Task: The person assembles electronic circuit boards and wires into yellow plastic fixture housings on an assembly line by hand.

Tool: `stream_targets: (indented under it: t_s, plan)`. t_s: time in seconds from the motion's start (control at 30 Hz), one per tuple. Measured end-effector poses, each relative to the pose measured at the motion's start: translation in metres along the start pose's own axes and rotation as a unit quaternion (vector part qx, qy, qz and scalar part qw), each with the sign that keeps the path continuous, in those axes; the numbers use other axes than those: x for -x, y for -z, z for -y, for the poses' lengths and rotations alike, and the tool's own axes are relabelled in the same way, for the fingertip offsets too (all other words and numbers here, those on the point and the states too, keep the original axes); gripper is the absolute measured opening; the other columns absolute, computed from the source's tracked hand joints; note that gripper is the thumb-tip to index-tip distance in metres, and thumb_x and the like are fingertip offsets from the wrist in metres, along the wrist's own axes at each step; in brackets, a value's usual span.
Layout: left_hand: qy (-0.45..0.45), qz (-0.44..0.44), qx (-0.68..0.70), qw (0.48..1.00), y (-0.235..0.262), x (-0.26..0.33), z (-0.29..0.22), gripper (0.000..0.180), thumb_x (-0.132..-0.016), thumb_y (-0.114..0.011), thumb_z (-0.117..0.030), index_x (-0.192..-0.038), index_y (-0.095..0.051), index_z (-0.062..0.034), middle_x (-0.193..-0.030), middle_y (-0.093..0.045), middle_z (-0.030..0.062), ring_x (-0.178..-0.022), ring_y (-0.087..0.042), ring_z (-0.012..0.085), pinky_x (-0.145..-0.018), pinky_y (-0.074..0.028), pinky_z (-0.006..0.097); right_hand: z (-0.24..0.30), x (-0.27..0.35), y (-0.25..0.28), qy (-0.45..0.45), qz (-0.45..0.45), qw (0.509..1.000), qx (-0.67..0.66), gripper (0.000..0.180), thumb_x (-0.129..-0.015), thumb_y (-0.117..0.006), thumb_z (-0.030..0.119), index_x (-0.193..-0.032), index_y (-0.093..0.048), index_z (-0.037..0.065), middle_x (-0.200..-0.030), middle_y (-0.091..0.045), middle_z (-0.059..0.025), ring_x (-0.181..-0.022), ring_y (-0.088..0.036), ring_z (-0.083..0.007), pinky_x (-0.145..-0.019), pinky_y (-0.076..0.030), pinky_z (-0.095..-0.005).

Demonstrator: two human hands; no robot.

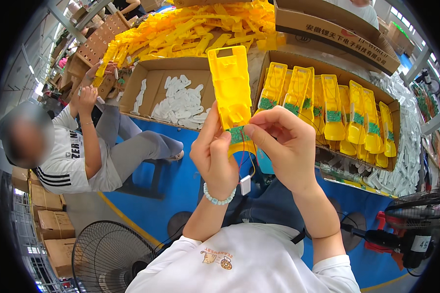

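Observation:
My left hand (214, 151) is closed around the lower part of a long yellow plastic housing (231, 80), held upright with its hollow inner side showing. A small green circuit board (238, 134) sits at the housing's lower end, below a moulded yellow bump. My right hand (283, 141) pinches the board's right edge between thumb and bent fingers; the exact contact is partly hidden by the fingertips. Thin red, dark and yellowish wires run down from the board. A small white rectangular part (245, 185) dangles from them near my left wrist, which wears a beaded bracelet.
A cardboard box (396, 146) at right holds several yellow housings with boards. Another carton (137, 73) contains white plastic pieces. Yellow parts (195, 34) are heaped behind, clear pieces (406, 161) at far right. A co-worker (83, 146) sits left; a fan (112, 254) stands lower left.

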State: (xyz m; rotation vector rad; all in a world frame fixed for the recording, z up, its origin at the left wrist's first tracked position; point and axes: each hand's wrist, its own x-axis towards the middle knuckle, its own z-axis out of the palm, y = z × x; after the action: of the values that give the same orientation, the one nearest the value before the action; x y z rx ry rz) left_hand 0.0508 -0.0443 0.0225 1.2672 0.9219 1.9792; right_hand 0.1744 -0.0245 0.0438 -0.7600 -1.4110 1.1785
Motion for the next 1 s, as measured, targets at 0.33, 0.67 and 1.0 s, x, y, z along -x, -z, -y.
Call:
stream_targets:
  t_s: [0.33,0.67,1.0]
  plan:
    - [0.067,-0.018,0.029,0.997,-0.002,-0.001,-0.012,0.054,-0.085,-0.035,-0.012,-0.129,-0.045,0.0171,-0.116,-0.061,0.0273,-0.103,-0.065,0.0294,-0.092,-0.051,0.036,0.000,-0.009,0.007,-0.044,0.031,0.988,-0.146,0.026,-0.080,-0.073,-0.002,-0.104,-0.065,-0.004,-0.089,-0.066,-0.0059,-0.079,-0.062,-0.0105,-0.069,-0.053,-0.0232]
    - [0.083,-0.044,0.071,0.993,-0.003,0.001,-0.009,0.056,-0.084,-0.036,-0.017,-0.127,-0.046,0.0164,-0.116,-0.061,0.0277,-0.105,-0.064,0.0309,-0.094,-0.050,0.038,-0.003,-0.007,0.006,-0.064,0.074,0.978,-0.183,0.032,-0.079,-0.074,-0.004,-0.109,-0.065,-0.005,-0.096,-0.067,-0.0077,-0.087,-0.064,-0.0119,-0.072,-0.054,-0.0231]
    - [0.132,0.002,0.047,0.990,0.000,0.005,-0.016,0.055,-0.085,-0.034,-0.019,-0.128,-0.047,0.0134,-0.113,-0.063,0.0250,-0.095,-0.066,0.0278,-0.086,-0.053,0.037,-0.009,-0.006,0.011,-0.068,0.075,0.971,-0.217,0.029,-0.079,-0.073,-0.005,-0.108,-0.065,-0.006,-0.093,-0.068,-0.0085,-0.082,-0.064,-0.0120,-0.067,-0.053,-0.0237]
